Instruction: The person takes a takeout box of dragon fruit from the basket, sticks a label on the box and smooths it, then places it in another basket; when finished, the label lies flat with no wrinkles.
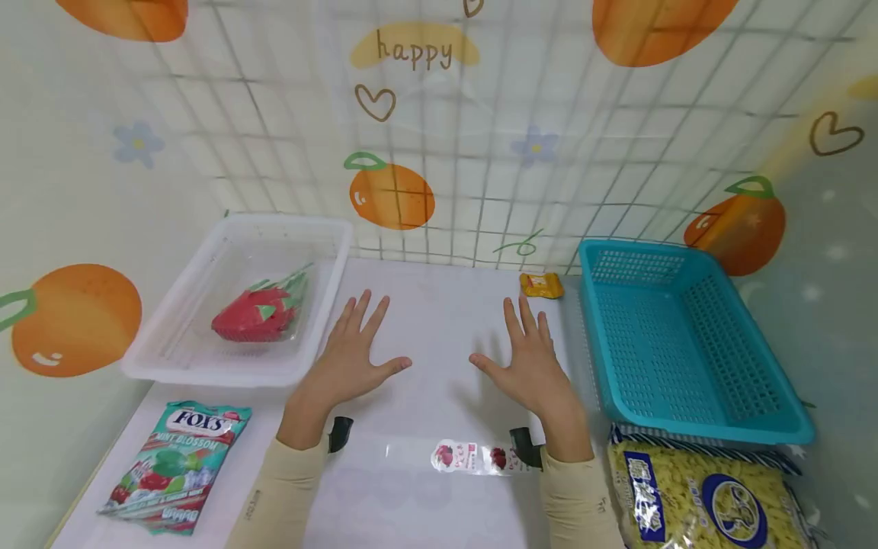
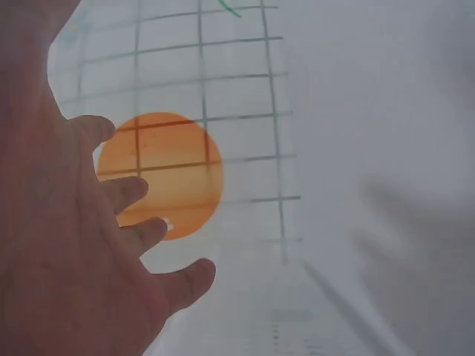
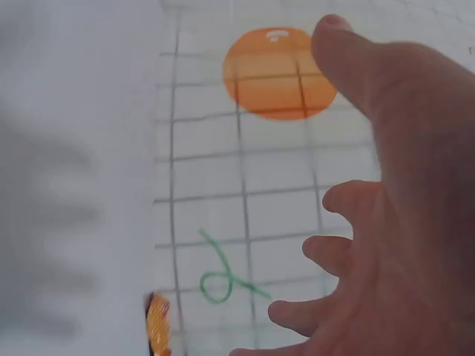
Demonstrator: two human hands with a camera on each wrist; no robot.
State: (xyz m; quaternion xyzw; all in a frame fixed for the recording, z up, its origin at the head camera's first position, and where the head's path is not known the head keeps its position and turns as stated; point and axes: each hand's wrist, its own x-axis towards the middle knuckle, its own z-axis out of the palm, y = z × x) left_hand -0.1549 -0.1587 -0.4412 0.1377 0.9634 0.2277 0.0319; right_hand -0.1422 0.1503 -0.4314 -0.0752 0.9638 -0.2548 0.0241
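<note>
Both hands hover over the white table with fingers spread and nothing held. The left hand [image 1: 353,358] is beside the right wall of a white plastic basin [image 1: 233,377]. Inside that basin lies a clear package with a red, green-tipped item [image 1: 254,314], perhaps a dragon fruit. Between the basin and the blue basket [image 1: 700,431] is the right hand [image 1: 535,366]. A small orange-yellow wrapped snack [image 1: 542,285] lies just beyond its fingertips, and shows at the lower edge of the right wrist view. In the left wrist view the left hand [image 2: 82,222] touches nothing.
A Fox's candy bag [image 1: 180,465] lies at the front left. The bag of yellow pasta [image 1: 706,496] sits before the blue basket at the right. A clear strip with red fruit labels [image 1: 473,457] lies between the forearms. Behind the table stands a wire grid under a printed curtain [image 1: 466,183].
</note>
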